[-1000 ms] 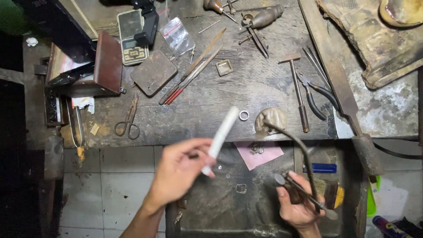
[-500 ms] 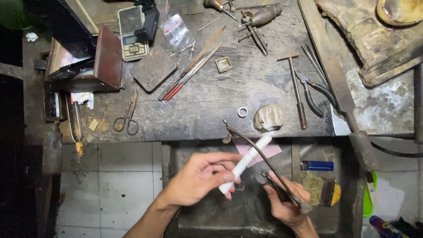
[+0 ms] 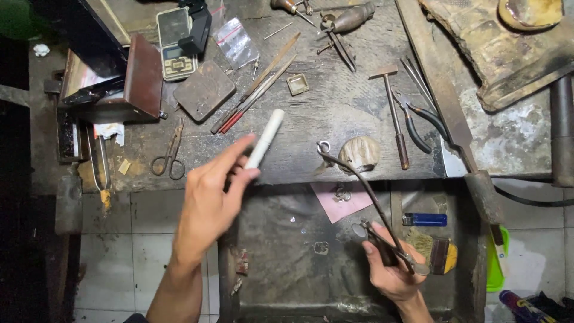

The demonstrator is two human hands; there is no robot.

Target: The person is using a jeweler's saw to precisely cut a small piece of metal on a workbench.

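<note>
My left hand [image 3: 210, 197] holds a white cylindrical stick [image 3: 265, 138] between thumb and fingers, raised over the front edge of the workbench [image 3: 335, 107]. My right hand [image 3: 391, 269] grips the wooden handle of a jeweller's saw frame [image 3: 359, 179], whose thin dark arc rises toward a small ring [image 3: 323, 146] and a worn wooden bench peg [image 3: 359, 153]. Below both hands lies a dark catch tray [image 3: 287, 251] with a pink paper [image 3: 342, 200] carrying small rings.
On the bench lie scissors [image 3: 169, 157], a pocket scale [image 3: 173, 43], a dark square block [image 3: 204, 90], files [image 3: 257, 90], a small hammer [image 3: 393, 113], pliers [image 3: 418, 122] and a long flat file [image 3: 445, 101]. A blue lighter [image 3: 424, 219] and a brush [image 3: 435, 250] sit in the tray.
My left hand lifted the white stick up and left, away from the saw frame it met half a second ago. My right hand with the saw stayed nearly in place.
</note>
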